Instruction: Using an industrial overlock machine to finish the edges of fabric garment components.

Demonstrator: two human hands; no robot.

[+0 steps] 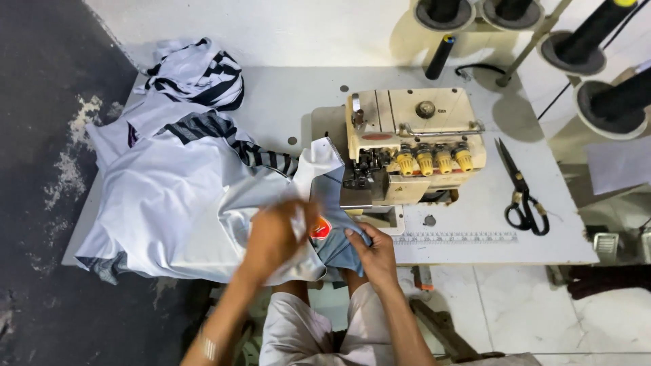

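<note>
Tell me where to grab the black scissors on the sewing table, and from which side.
Take the scissors by the looped handles, which lie at the near end toward the table's front edge; the blades point away toward the thread cones. Come from the right, probably with the right hand, since the sewing machine crowds their left.

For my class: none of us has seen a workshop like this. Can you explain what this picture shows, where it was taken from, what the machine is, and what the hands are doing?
The one picture comes from a camera worn on the person's head, looking down at a white worktable. The cream machine with four yellow knobs is a sewing machine of the overlock kind. Dark thread cones stand at the upper right. Black scissors lie to its right, and a printed ruler strip runs along the table's front edge. A heap of white fabric with dark stripes covers the left side. The left hand, blurred, grips the white fabric; the right hand presses a blue-grey piece bearing an orange patch, just in front of the machine.
</note>
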